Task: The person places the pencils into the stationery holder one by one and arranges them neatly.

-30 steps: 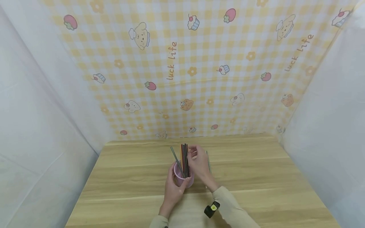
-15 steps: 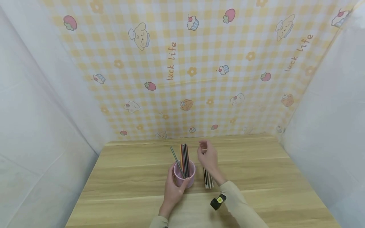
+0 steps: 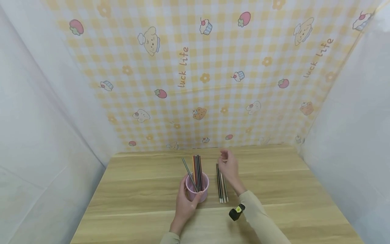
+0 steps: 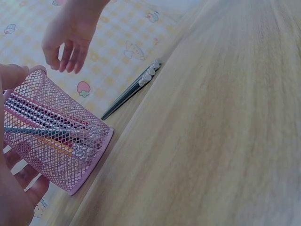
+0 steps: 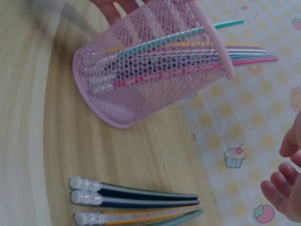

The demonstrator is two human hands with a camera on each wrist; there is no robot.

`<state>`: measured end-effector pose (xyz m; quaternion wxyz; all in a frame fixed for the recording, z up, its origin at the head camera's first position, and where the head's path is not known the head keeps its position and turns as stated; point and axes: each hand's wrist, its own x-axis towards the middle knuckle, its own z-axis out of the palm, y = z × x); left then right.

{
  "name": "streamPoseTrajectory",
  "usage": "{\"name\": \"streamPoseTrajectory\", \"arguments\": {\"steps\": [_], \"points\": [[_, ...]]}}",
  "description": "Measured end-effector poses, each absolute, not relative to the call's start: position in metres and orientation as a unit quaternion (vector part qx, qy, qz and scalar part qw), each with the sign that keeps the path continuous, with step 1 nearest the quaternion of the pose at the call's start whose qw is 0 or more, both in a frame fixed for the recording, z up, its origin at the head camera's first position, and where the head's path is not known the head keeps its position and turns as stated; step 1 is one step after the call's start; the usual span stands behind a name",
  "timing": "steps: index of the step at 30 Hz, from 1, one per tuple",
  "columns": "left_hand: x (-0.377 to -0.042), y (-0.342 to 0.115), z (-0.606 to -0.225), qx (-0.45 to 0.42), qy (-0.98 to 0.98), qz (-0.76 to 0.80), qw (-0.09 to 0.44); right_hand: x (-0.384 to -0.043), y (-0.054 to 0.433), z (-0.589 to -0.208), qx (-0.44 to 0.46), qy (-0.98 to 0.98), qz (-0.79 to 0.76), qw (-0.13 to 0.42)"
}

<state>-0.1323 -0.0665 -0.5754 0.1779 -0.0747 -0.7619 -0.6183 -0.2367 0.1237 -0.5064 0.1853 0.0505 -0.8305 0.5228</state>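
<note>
My left hand (image 3: 185, 206) grips a pink mesh pencil cup (image 3: 204, 196), its fingers and thumb wrapped around the side. Several pencils (image 3: 198, 169) stand bunched in the cup, while a green one (image 3: 186, 166) leans apart to the left. To the right of the cup, several eraser-tipped pencils (image 5: 141, 201) lie side by side on the table, dark, yellow and green. Over their far ends is my right hand (image 3: 230, 169), fingers loosely bent and nothing held. In the left wrist view the cup's base (image 4: 91, 165) meets the wood.
The wood-grain table (image 3: 137, 196) ends at a yellow checked cloth (image 3: 225, 91) hanging behind it. White cloth (image 3: 39, 135) borders the left side, and another white sheet (image 3: 350, 135) the right. A black band device (image 3: 236, 212) sits on my right wrist.
My right hand has left the pencils in the cup and moved right, over the pencils on the table, uncovering them. My left hand keeps its grip on the cup.
</note>
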Motion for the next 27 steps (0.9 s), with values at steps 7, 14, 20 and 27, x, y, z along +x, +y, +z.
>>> {"name": "streamPoseTrajectory", "arguments": {"steps": [7,14,20,27], "points": [[-0.133,-0.066,-0.577,-0.075,-0.757,-0.624,0.176,-0.241,0.133,-0.522,0.027,-0.846,0.509,0.156],[-0.133,-0.066,-0.576,-0.076,-0.758,-0.623,0.178,-0.244,0.141,-0.536,-0.001,-0.859,0.494,0.135],[-0.133,-0.066,-0.577,-0.082,-0.756,-0.623,0.185,-0.243,0.146,-0.545,-0.006,-0.878,0.466,0.11],[-0.134,-0.066,-0.577,-0.08,-0.761,-0.617,0.186,-0.242,0.148,-0.558,-0.003,-0.895,0.434,0.102]]}}
